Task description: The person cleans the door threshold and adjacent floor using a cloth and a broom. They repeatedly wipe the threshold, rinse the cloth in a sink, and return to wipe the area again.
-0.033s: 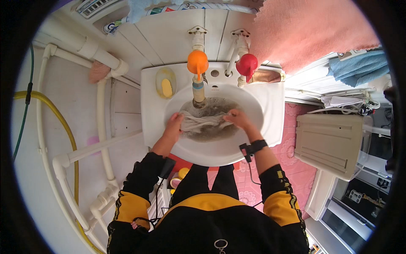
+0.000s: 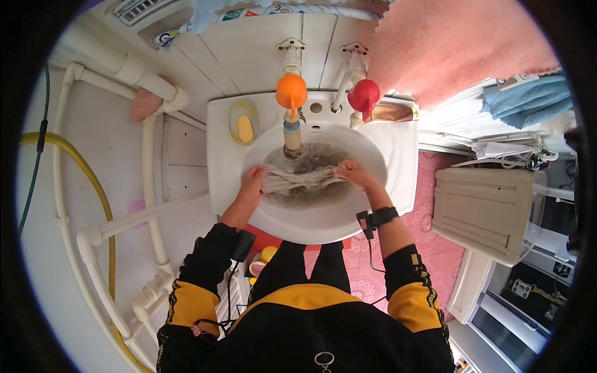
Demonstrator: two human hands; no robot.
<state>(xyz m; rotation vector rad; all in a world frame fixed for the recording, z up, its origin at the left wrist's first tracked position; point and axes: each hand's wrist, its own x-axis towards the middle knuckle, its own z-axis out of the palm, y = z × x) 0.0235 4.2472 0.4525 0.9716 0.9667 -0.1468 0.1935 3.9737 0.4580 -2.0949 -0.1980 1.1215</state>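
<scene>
Over the murky, sudsy water in the white sink, a wet, light grey cloth is stretched between my hands. My left hand grips its left end near the basin's left wall. At the right end, my right hand has its fingers closed on the fabric. The middle of the cloth hangs in creased folds at the water surface; how much is under water I cannot tell. Just beyond it, the tap spout points down into the basin.
An orange tap handle and a red one rise behind the sink. Yellow soap sits in a dish at the back left. White pipes run along the left; a pink towel hangs at the upper right.
My hands have drawn slightly farther apart, the right one moving a little to the right. The cloth between them is pulled longer and narrower.
</scene>
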